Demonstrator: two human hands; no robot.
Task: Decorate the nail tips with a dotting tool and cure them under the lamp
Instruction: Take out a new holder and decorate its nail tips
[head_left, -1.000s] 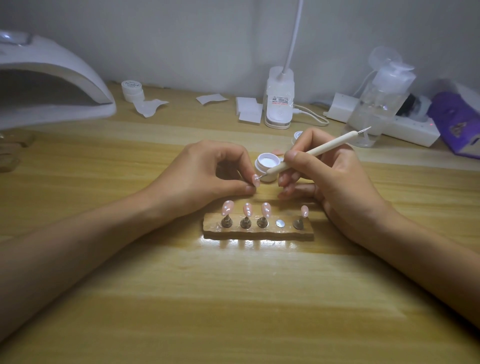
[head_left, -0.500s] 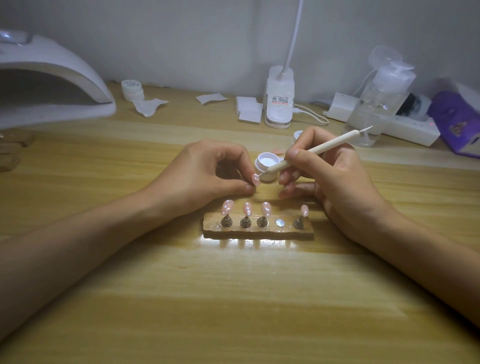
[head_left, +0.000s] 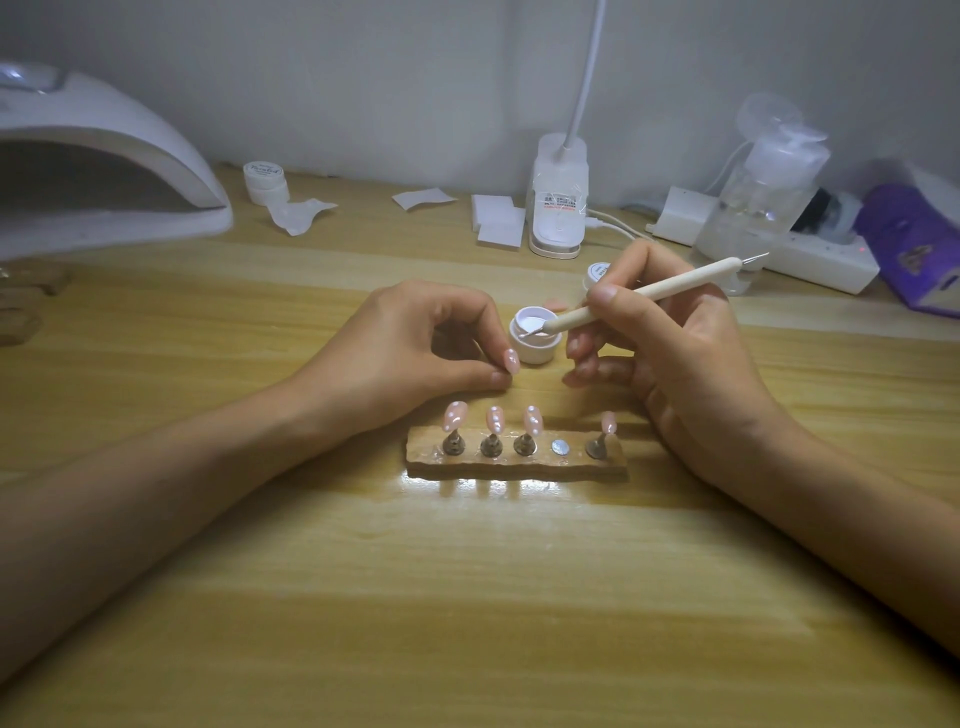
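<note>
Dotting tool (head_left: 649, 292) pinched by right hand (head_left: 691, 364) slants left into gel pot (head_left: 535, 352), just right of nail tip (head_left: 511, 360) pinched by left hand (head_left: 405, 358).

Dim, soft picture; glare on the table (head_left: 467, 483), edges bent by the wide lens.

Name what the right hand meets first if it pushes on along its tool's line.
The open white jar: the tip of the dotting tool seems to sit at its gel, though depth is unclear.
</note>
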